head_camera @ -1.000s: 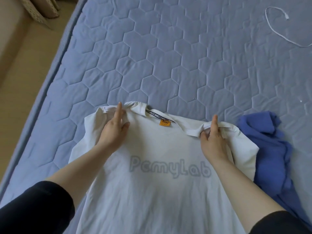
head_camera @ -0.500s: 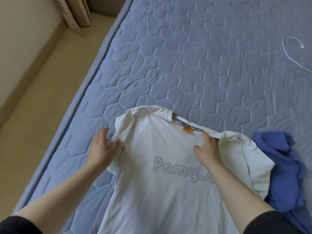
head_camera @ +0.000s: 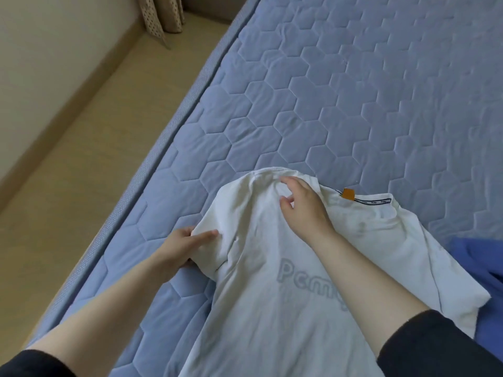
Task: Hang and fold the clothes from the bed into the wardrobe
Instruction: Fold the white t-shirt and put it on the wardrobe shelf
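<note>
A white T-shirt with grey lettering and an orange neck tag lies spread on the blue quilted bed. My left hand grips the shirt's left sleeve at its edge, thumb on top and fingers underneath. Over the left shoulder of the shirt, close to the collar, my right hand rests with its fingers loosely curved and nothing held in them. A blue garment lies crumpled at the right edge, partly under the shirt's right sleeve.
The bed's left edge runs diagonally from top centre to bottom left. Beyond it is a beige floor, a wall, and patterned curtains at the top. The wardrobe is out of view.
The view has swung left. My left hand slid down from the shoulder to the sleeve edge and took hold of it. My right hand let go of the right shoulder and crossed to the left one.
</note>
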`<state>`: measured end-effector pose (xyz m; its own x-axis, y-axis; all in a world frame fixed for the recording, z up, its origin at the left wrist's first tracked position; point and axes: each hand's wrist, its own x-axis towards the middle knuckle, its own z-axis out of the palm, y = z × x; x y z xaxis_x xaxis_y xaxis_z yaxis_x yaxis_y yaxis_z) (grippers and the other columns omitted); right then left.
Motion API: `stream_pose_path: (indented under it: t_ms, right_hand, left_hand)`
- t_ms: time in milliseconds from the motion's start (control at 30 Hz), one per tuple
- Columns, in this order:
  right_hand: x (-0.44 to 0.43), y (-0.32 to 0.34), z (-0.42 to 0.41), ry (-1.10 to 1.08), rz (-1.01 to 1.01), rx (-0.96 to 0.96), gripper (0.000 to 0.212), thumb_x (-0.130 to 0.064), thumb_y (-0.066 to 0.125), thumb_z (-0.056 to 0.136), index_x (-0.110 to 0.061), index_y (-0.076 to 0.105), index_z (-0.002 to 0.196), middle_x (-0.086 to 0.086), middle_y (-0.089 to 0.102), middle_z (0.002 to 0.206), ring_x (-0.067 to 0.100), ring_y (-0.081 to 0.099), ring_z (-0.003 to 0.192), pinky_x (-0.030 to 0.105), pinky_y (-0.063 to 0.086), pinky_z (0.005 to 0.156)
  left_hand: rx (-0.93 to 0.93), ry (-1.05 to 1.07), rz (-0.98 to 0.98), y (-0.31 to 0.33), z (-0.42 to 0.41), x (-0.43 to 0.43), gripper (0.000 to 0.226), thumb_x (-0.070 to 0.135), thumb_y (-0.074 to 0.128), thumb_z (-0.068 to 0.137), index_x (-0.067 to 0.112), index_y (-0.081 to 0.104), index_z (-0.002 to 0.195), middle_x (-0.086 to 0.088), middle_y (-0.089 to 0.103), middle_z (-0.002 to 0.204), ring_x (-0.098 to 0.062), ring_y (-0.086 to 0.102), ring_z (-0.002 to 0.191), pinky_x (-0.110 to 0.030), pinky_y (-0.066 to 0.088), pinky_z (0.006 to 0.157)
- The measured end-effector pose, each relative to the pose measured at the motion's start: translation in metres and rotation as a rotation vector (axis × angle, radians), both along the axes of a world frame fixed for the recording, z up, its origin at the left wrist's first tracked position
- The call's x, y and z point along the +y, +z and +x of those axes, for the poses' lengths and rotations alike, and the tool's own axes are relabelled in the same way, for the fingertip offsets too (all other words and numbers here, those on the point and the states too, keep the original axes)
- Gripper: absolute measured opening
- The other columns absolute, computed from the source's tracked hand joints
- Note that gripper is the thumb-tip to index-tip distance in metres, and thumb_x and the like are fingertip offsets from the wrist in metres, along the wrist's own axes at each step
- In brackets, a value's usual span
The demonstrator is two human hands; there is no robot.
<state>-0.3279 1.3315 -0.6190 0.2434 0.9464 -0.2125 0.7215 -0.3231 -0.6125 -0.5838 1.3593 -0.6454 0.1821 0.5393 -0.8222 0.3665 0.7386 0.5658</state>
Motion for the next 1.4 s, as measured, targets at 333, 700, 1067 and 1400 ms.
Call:
stream_pose_path:
  t_ms: [333, 700, 1067, 1400]
  right_hand:
    - [0.093, 0.0, -0.056, 0.44, -0.382, -0.197, 0.033, -0.029, 0.057, 0.092, -0.02, 0.061, 0.124, 0.001, 0.064, 0.119, 0.023, 0.057, 0.115, 0.027, 0.043, 0.087]
    - [0.111, -0.012, -0.056, 0.068, -0.115, -0.074, 0.016, -0.023, 0.052, 0.096, -0.012, 0.063, 0.102, 0.009, 0.067, 0.108, 0.029, 0.061, 0.102, 0.038, 0.047, 0.09]
    - [0.087, -0.031, -0.041, 0.247, -0.156, -0.379, 0.029, -0.026, 0.058, 0.092, -0.014, 0.061, 0.118, 0.01, 0.057, 0.12, 0.03, 0.049, 0.116, 0.041, 0.032, 0.105]
    - [0.113, -0.039, -0.049, 0.002, -0.062, -0.238, 0.016, -0.027, 0.053, 0.096, -0.013, 0.057, 0.102, 0.007, 0.067, 0.102, 0.03, 0.058, 0.102, 0.037, 0.035, 0.095]
  left_hand:
    - [-0.127, 0.134, 0.115, 0.011, -0.045, 0.028, 0.028, 0.026, 0.07, 0.064, 0.008, 0.063, 0.084, -0.011, 0.061, 0.078, -0.019, 0.058, 0.062, -0.025, 0.043, 0.051]
    - [0.499, -0.133, 0.68, 0.016, -0.034, 0.095, 0.058, 0.061, 0.071, 0.071, 0.023, 0.056, 0.114, 0.004, 0.058, 0.104, -0.013, 0.054, 0.093, -0.03, 0.04, 0.072]
    - [0.385, -0.026, 0.526, -0.017, -0.043, 0.051, 0.047, 0.032, 0.079, 0.073, 0.014, 0.038, 0.059, 0.004, 0.038, 0.055, -0.006, 0.038, 0.042, -0.02, 0.027, 0.041]
    - [0.159, 0.207, 0.445, -0.013, -0.036, 0.081, 0.019, 0.037, 0.047, 0.098, 0.02, 0.056, 0.096, 0.009, 0.052, 0.083, -0.009, 0.048, 0.075, -0.025, 0.039, 0.06]
